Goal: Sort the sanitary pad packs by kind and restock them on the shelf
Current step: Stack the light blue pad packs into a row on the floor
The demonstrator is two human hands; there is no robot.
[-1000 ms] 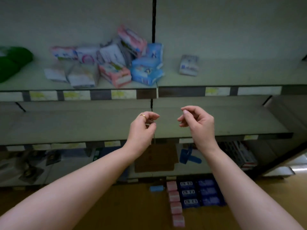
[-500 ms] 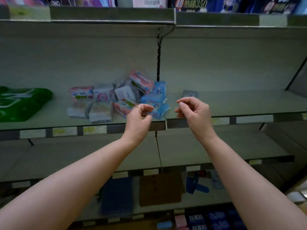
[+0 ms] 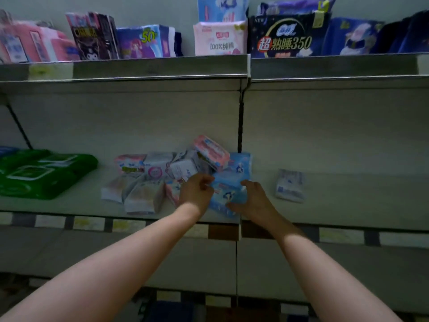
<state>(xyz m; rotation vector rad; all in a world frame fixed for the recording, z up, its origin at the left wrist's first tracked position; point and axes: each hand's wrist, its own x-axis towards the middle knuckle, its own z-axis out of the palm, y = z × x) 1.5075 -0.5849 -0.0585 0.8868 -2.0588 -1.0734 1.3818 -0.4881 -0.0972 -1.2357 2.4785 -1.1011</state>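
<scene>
Shelf (image 3: 348,203) w/ jumbled packs (image 3: 145,196); R hand (image 3: 253,201) holds blue pack (image 3: 228,194).

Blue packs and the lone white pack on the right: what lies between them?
Only bare shelf, in the head view, between the blue packs and the lone white pack.

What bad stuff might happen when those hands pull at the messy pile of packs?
1. The pink pack leans tilted on top of the pile, just behind the blue pack, which sits between the left hand and the right hand. Pulling the blue one out may topple the pink one.
2. The blue pack lies near the front of the shelf, so a clumsy grab might slide it off onto the floor.
</scene>
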